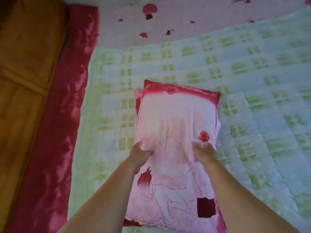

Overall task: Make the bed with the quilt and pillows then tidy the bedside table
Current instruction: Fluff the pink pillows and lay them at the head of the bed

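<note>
At the left, only a brown wooden panel (25, 64) and a red strip of sheet (67, 115) beside it. Pinches with the left hand (141, 153) a bunch of cloth on the pink pillow (176, 115), fingers curled into the cover. Keeps this pillow in the middle, lengthwise on the green checked quilt (235, 81), red end far. Grips likewise with the right hand (203, 152), a little apart from the left. Looks done for the quilt: spread flat toward the right, below the flowered sheet (185, 22) at the far side. Probably left to do: setting the pillows in place. Perhaps a second pillow underneath, hard to tell. No view of the bedside table.
</note>
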Tool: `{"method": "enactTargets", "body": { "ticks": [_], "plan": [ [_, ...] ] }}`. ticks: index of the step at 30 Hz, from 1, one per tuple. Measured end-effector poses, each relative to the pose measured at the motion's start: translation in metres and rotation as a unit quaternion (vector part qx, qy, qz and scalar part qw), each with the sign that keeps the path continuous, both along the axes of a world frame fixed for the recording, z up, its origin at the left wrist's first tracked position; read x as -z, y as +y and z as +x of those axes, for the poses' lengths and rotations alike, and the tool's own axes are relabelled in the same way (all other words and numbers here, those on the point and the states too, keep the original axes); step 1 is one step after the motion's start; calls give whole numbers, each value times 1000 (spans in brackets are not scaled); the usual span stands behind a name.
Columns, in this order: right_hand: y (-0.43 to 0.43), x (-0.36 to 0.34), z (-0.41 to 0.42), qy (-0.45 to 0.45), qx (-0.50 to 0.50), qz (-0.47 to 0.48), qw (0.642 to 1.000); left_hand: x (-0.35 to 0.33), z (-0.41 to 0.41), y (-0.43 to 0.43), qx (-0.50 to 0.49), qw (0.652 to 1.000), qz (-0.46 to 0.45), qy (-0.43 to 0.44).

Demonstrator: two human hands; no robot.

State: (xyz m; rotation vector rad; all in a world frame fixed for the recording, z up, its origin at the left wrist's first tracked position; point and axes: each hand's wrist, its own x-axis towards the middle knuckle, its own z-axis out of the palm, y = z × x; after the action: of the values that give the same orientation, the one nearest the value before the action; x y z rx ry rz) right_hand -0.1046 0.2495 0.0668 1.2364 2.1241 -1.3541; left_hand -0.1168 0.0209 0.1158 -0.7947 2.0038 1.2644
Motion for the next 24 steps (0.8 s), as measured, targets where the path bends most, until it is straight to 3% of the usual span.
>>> {"method": "enactTargets", "body": {
  "ticks": [10,16,24],
  "plan": [
    [15,51,1,-17,-35,87,995,50,19,-9,23,999,-31,-19],
    [23,64,17,-26,29,33,999,75,51,-34,-15,998,-41,-34],
    [0,51,5,-71,-20,120,990,83,52,-47,-34,996,-71,-40]
  ]
}}
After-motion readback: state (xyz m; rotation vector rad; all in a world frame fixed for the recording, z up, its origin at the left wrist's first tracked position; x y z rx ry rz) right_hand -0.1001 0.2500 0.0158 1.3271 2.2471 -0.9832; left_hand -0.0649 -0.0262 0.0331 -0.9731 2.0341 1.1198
